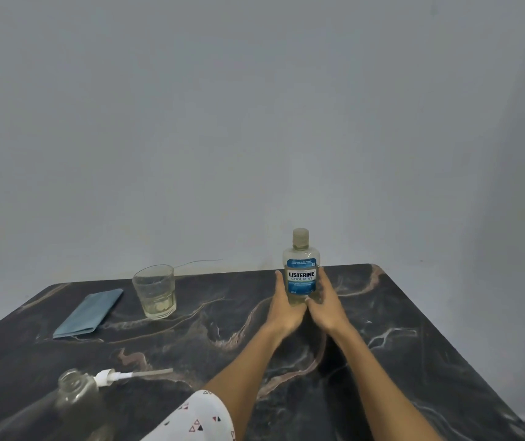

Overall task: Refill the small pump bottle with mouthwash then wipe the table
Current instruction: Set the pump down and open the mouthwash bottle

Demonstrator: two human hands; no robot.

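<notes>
At the lower left of the frame stands a small clear glass pump bottle [75, 397], upright on the dark marble-patterned bench [413, 361], its neck open and a little pale liquid in its base; it is blurred at this edge. Just right of it the white plastic pump head with its long dip tube [124, 375] lies flat on the bench, tube pointing right. Above these, in the left middle of the frame, a folded blue-grey cloth [89, 313] lies flat, and just to its right a clear ribbed drinking glass [156, 291] stands upright with a shallow layer of pale yellowish liquid. Behind the glass a thin wire [197, 262] runs along the foot of the grey wall [254, 106]. At the bottom centre shows a white sleeve with small triangle prints [197, 418]

Right of centre, near the far edge of the bench, stands the clear plastic mouthwash bottle with a blue Listerine Cool Mint label [301, 268], upright, its translucent cap on, with pale liquid only near the bottom. Both bare forearms reach forward to it. The left hand [286, 308] wraps its left side with fingers curled behind and one fingertip showing beside the label; the right hand [326, 307] clasps its right side likewise. The thumbs meet in front at the bottle's base, so both hands are clamped on it
</notes>
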